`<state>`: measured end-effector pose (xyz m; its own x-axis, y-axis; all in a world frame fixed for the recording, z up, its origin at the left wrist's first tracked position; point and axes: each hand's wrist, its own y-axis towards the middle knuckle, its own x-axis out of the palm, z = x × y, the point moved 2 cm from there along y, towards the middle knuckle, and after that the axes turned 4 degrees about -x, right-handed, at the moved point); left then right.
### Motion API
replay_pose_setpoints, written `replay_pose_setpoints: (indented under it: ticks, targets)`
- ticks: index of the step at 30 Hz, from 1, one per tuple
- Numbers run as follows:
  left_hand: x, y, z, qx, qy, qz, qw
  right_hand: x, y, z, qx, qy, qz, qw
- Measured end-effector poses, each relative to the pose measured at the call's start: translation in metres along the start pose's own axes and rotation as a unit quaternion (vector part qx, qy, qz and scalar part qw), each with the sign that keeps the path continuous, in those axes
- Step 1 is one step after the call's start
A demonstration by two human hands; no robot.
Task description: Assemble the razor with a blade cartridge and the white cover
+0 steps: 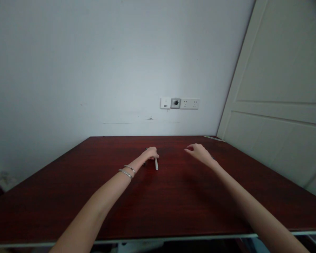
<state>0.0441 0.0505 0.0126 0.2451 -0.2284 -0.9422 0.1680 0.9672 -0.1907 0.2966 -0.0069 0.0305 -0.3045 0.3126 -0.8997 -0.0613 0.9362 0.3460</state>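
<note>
The dark red table (173, 211) is stretching out in front, and two bare arms are reaching over it. Two silver bracelets (125, 173) are circling the left arm. Past them, a thin white stick (156, 165) is poking out toward the person, near the middle of the table. Its far end is hiding under the left hand (152, 153). I cannot tell if those fingers are gripping it. A small dark thing (144, 163) is peeking out beside that hand. The right hand (198, 151) is hovering well apart, its fingers curving, with a gap by the thumb. Farther back, white sockets (189, 103) are sitting on the pale wall (116, 70).
</note>
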Motion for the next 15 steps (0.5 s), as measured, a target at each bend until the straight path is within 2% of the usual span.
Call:
replay_pose_setpoints:
  ticks: [4, 7, 10, 15]
  targets:
    - [-0.010, -0.004, -0.008, 0.005, 0.000, 0.030, 1.000, -0.013, 0.009, 0.074, 0.044, -0.010, 0.016, 0.999]
    - [-0.019, -0.007, -0.019, -0.007, -0.005, 0.072, 0.997, -0.008, 0.010, 0.115, 0.018, -0.012, 0.021, 1.000]
    - [-0.024, -0.006, -0.035, -0.038, -0.037, 0.100, 0.994, 0.006, 0.009, 0.135, -0.015, -0.027, 0.023, 0.999]
    - [-0.020, 0.000, -0.064, -0.037, -0.080, 0.134, 0.987, 0.028, 0.007, 0.158, 0.024, 0.025, -0.075, 0.997]
